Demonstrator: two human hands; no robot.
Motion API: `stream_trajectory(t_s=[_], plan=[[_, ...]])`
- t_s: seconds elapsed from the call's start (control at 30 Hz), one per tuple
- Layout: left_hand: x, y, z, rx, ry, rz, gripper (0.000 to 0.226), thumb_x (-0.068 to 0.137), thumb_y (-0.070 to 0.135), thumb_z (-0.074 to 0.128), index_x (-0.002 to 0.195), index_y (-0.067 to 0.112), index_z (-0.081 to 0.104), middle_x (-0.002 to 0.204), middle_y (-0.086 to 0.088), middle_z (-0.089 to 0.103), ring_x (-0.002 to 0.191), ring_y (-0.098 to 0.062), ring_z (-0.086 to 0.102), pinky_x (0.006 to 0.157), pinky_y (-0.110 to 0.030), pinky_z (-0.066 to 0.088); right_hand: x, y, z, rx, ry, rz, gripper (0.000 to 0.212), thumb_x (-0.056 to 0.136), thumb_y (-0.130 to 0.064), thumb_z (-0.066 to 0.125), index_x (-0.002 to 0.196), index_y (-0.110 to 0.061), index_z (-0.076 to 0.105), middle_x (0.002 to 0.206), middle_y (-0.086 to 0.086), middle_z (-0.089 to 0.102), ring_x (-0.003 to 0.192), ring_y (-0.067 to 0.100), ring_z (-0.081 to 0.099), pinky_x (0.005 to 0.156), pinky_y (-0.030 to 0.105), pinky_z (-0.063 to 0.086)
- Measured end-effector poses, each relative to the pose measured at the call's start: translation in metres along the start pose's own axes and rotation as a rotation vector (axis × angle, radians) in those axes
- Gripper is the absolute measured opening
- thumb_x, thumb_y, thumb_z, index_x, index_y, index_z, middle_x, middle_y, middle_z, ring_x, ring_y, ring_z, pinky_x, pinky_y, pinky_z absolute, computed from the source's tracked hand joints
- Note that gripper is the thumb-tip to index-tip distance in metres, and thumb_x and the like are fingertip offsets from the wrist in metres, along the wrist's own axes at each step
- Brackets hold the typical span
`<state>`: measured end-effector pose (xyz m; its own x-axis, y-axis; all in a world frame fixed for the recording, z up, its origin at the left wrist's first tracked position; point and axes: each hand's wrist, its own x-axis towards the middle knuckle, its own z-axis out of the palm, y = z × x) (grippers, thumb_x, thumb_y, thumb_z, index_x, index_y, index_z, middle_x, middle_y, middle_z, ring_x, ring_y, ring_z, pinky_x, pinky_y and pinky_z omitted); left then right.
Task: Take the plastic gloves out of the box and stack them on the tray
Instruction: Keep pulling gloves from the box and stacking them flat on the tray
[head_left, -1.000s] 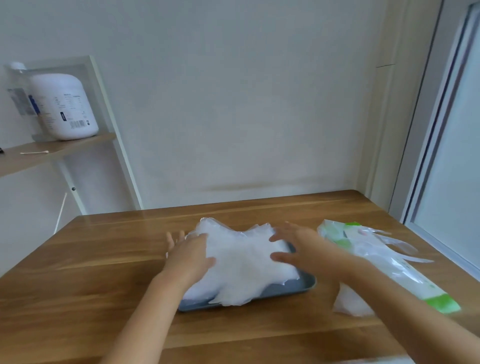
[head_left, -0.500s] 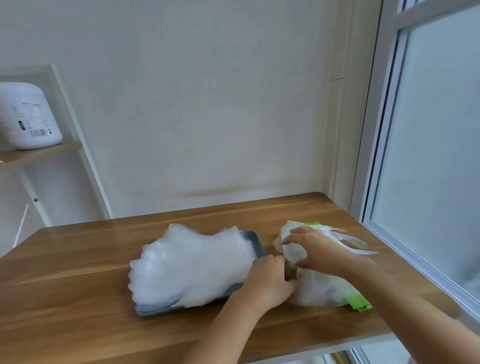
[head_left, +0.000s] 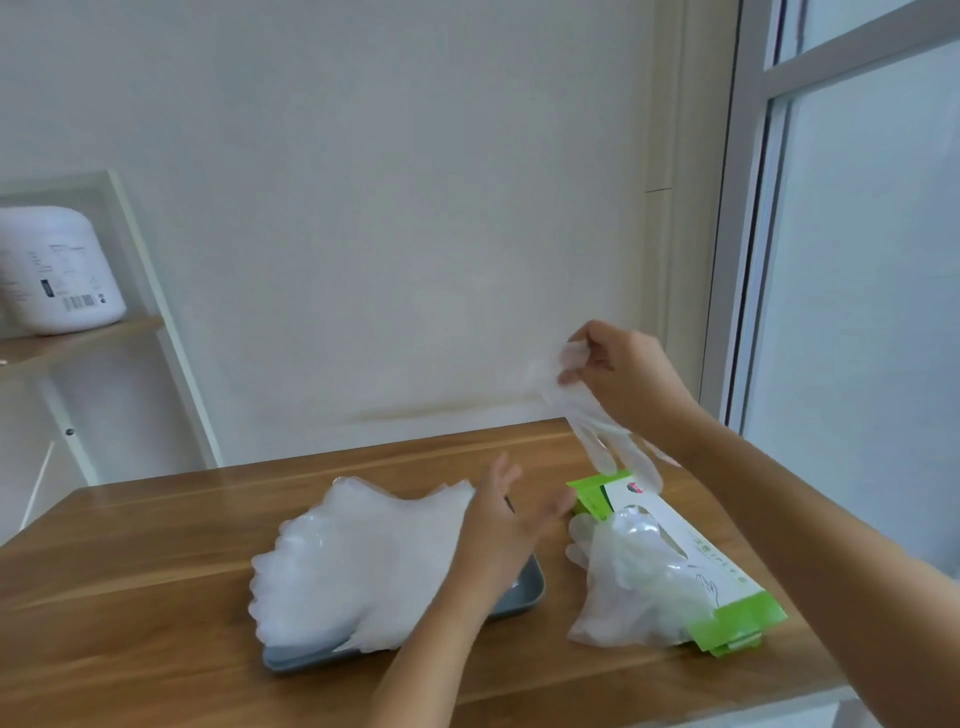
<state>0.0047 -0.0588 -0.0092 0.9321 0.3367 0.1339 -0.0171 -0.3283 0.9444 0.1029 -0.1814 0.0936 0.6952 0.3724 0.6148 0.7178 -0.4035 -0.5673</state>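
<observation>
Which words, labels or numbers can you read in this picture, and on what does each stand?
White jug on the shelf: a barcode and small print, too blurred to read.
Glove box: pale green characters and a red logo, too blurred to read.
Nothing can be quoted.

Tray (head_left: 527, 597): mostly hidden beneath glove stack (head_left: 358, 561); only near rim and 1 right corner show. Left hand (head_left: 506, 525) screens the stack's right end. Box (head_left: 737, 621): print unreadable, partly buried under loose gloves (head_left: 628, 587). Glove (head_left: 582, 410) pinched by right hand (head_left: 623, 374): top end concealed. Shelf jar (head_left: 57, 270) cut by left edge.
</observation>
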Motion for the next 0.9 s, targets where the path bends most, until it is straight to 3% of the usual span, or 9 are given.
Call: stream_trajectory(t_s=[0.07, 0.2, 0.27, 0.4, 0.5, 0.6, 0.73, 0.8, 0.9], plan=[[0.006, 0.01, -0.013, -0.235, 0.06, 0.019, 0.11, 0.061, 0.054, 0.078, 0.151, 0.023, 0.023, 0.148, 0.005, 0.042, 0.132, -0.006, 0.039, 0.097, -0.022, 0.031, -0.002, -0.02, -0.005, 0.095, -0.145, 0.023, 0.015, 0.093, -0.009, 0.05, 0.082, -0.016, 0.056, 0.072, -0.004, 0.072, 0.059, -0.004, 0.057, 0.056, 0.012, 0.039], [0.012, 0.016, -0.043, -0.311, 0.023, 0.064, 0.117, 0.051, 0.073, 0.079, 0.147, 0.023, 0.035, 0.144, 0.005, 0.048, 0.133, -0.014, 0.045, 0.111, -0.036, 0.033, -0.01, -0.044, -0.003, 0.327, -0.419, 0.052, 0.014, 0.097, -0.017, 0.053, 0.086, -0.008, 0.055, 0.069, 0.005, 0.072, 0.06, 0.005, 0.064, 0.064, 0.023, 0.044], [0.008, 0.015, -0.053, -0.366, -0.076, 0.144, 0.102, 0.059, 0.067, 0.079, 0.143, 0.02, 0.044, 0.138, -0.001, 0.056, 0.129, -0.018, 0.051, 0.109, -0.04, 0.04, -0.013, -0.049, -0.002, 0.453, -0.473, 0.089, 0.014, 0.097, -0.016, 0.053, 0.088, -0.005, 0.056, 0.069, 0.005, 0.071, 0.06, 0.006, 0.064, 0.062, 0.017, 0.046], [-0.006, 0.015, -0.071, -0.569, -0.146, 0.136, 0.084, 0.056, 0.054, 0.086, 0.12, 0.004, 0.064, 0.119, -0.01, 0.067, 0.112, -0.02, 0.063, 0.086, -0.024, 0.052, -0.013, -0.054, 0.005, 0.533, -0.445, 0.139, 0.015, 0.098, -0.013, 0.051, 0.085, -0.007, 0.054, 0.067, 0.005, 0.072, 0.063, 0.01, 0.068, 0.062, 0.014, 0.048], [-0.013, 0.013, -0.083, -0.695, -0.11, 0.066, 0.04, 0.072, 0.031, 0.078, 0.099, 0.002, 0.072, 0.101, -0.015, 0.072, 0.094, -0.022, 0.069, 0.076, -0.024, 0.054, -0.016, -0.055, 0.013, 0.533, -0.429, 0.168, 0.015, 0.098, -0.011, 0.05, 0.084, -0.006, 0.052, 0.069, 0.006, 0.072, 0.059, 0.007, 0.067, 0.058, 0.012, 0.047], [-0.018, 0.015, -0.096, -0.567, -0.028, 0.091, 0.008, 0.073, 0.019, 0.071, 0.075, 0.013, 0.075, 0.08, -0.009, 0.071, 0.08, -0.017, 0.068, 0.081, -0.027, 0.053, -0.019, -0.054, 0.016, 0.636, -0.491, 0.227, 0.006, 0.093, -0.005, 0.057, 0.088, -0.003, 0.053, 0.076, 0.014, 0.072, 0.06, 0.01, 0.067, 0.057, 0.013, 0.049], [-0.029, 0.025, -0.115, -0.231, -0.038, 0.134, 0.007, 0.08, 0.007, 0.072, 0.087, 0.008, 0.073, 0.08, -0.008, 0.074, 0.078, -0.016, 0.069, 0.071, -0.015, 0.05, -0.009, -0.054, 0.021, 0.318, -0.563, 0.178, 0.054, 0.06, -0.046, 0.078, 0.105, -0.021, 0.061, 0.087, 0.001, 0.075, 0.088, 0.017, 0.07, 0.083, 0.029, 0.049], [-0.031, 0.028, -0.126, -0.099, -0.053, 0.12, 0.01, 0.081, 0.005, 0.073, 0.091, 0.006, 0.072, 0.08, -0.005, 0.075, 0.076, -0.009, 0.07, 0.066, -0.006, 0.046, -0.001, -0.063, 0.031, 0.137, -0.613, 0.076, 0.052, 0.059, -0.052, 0.079, 0.103, -0.027, 0.067, 0.076, -0.013, 0.073, 0.08, 0.01, 0.068, 0.075, 0.02, 0.046], [-0.03, 0.032, -0.142, 0.082, -0.043, 0.108, 0.013, 0.078, 0.006, 0.077, 0.086, -0.001, 0.07, 0.079, -0.003, 0.075, 0.071, -0.001, 0.068, 0.062, -0.003, 0.042, 0.01, -0.085, 0.05, -0.048, -0.677, -0.056, 0.028, 0.067, -0.04, 0.083, 0.091, -0.03, 0.072, 0.056, -0.022, 0.06, 0.054, -0.005, 0.053, 0.052, 0.004, 0.035]])
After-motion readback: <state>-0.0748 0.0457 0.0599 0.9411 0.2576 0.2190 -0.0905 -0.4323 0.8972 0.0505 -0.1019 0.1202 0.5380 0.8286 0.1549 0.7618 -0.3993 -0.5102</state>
